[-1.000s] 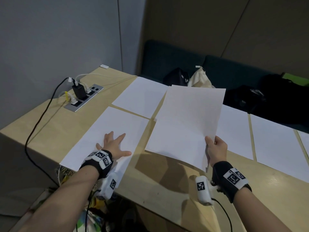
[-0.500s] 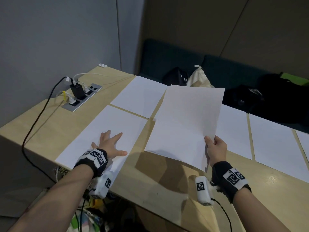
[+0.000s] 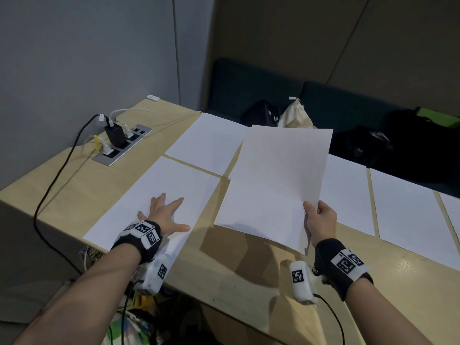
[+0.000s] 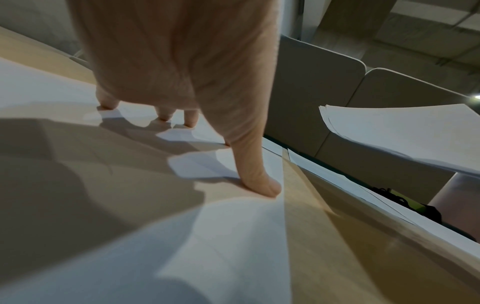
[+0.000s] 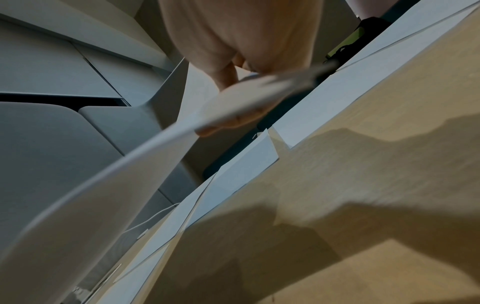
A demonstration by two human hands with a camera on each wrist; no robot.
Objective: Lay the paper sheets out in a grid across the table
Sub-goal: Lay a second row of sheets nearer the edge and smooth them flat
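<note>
Several white paper sheets lie in rows on the light wooden table (image 3: 236, 270). My left hand (image 3: 164, 215) presses flat, fingers spread, on the near-left sheet (image 3: 159, 185), whose near edge overhangs the table edge. In the left wrist view the fingertips (image 4: 257, 185) press on that sheet (image 4: 221, 246). My right hand (image 3: 319, 220) pinches the lower right corner of a stack of sheets (image 3: 273, 185), held tilted above the table's middle. The right wrist view shows my right hand (image 5: 246, 41) gripping the stack (image 5: 116, 174). Another sheet (image 3: 206, 143) lies at the far left.
More sheets (image 3: 348, 195) (image 3: 408, 210) lie to the right. A power strip (image 3: 122, 143) with plugs is set into the table's left part, and a black cable (image 3: 57, 175) drops over the left edge. Bags (image 3: 261, 115) rest on a dark sofa behind the table.
My left hand and the sheet under it have slid slightly to the left. The right hand keeps the stack in about the same place.
</note>
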